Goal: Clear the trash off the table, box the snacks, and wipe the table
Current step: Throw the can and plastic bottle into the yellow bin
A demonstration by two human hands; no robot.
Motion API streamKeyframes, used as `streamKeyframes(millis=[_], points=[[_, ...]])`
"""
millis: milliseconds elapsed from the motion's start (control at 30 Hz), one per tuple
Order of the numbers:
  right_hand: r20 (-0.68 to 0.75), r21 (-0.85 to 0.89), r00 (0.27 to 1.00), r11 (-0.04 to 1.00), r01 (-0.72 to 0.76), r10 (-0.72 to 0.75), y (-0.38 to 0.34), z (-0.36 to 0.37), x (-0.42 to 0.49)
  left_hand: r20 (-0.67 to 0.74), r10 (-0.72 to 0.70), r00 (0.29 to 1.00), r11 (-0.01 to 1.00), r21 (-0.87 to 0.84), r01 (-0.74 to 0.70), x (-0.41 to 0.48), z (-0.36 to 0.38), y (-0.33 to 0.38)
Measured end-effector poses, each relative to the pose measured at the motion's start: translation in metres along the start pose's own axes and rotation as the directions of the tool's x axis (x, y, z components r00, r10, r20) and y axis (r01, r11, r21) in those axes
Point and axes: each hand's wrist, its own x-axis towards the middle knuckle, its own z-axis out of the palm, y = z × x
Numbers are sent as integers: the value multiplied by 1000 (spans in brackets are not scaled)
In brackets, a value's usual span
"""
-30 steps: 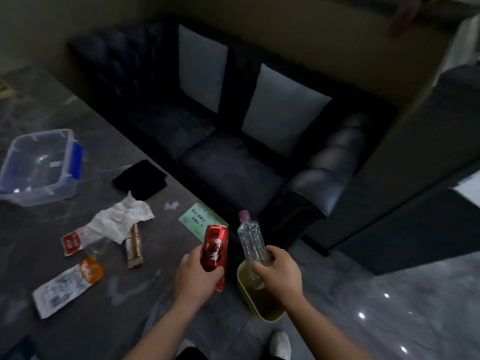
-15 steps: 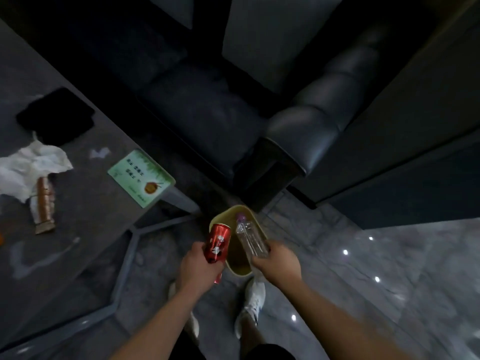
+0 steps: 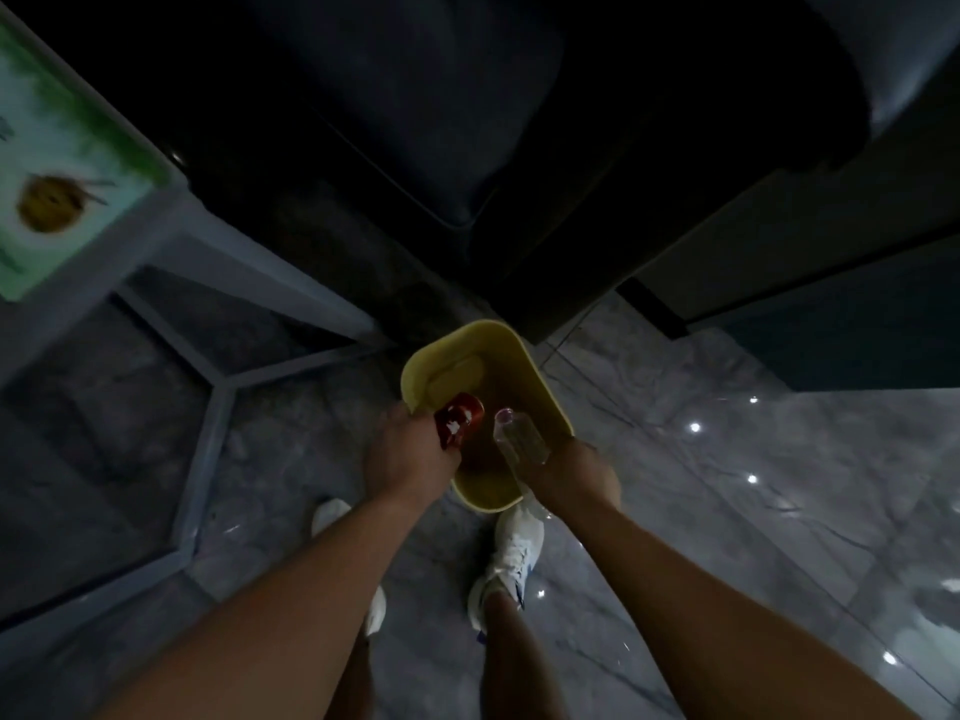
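A yellow waste bin (image 3: pixel 540 379) stands on the floor right below me. My left hand (image 3: pixel 405 452) grips a red drink can (image 3: pixel 458 419), held over the bin's near left rim. My right hand (image 3: pixel 569 472) grips a clear plastic bottle (image 3: pixel 519 433) with a pink cap, its neck pointing down into the bin's opening. Both items are still in my hands and sit within the bin's mouth.
The table's corner (image 3: pixel 171 210) with a green and white card (image 3: pixel 57 163) on it is at the upper left, its grey metal frame (image 3: pixel 208 449) below. A dark sofa (image 3: pixel 519 122) fills the top. My white shoes (image 3: pixel 511 558) stand on the glossy marble floor.
My view has tilted down and closed in on the bin. Both hands have lowered the can and the bottle from above the table's edge into the bin's mouth.
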Motion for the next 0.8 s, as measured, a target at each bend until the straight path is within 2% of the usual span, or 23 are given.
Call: streamKeyframes(millis=[167, 267, 467, 800], points=[[31, 102, 999, 995, -10, 6, 0, 35, 40, -59, 139, 988, 977, 173, -127, 29, 38, -2], [39, 114, 999, 993, -19, 15, 0, 53, 61, -56, 189, 980, 962, 211, -174, 43, 56, -2], [82, 62, 996, 998, 11, -16, 10, 80, 89, -9, 278, 961, 915, 308, -262, 65, 81, -3], [53, -42, 981, 981, 188, -186, 28, 95, 101, 27, 345, 938, 887, 318, -335, 63, 103, -9]])
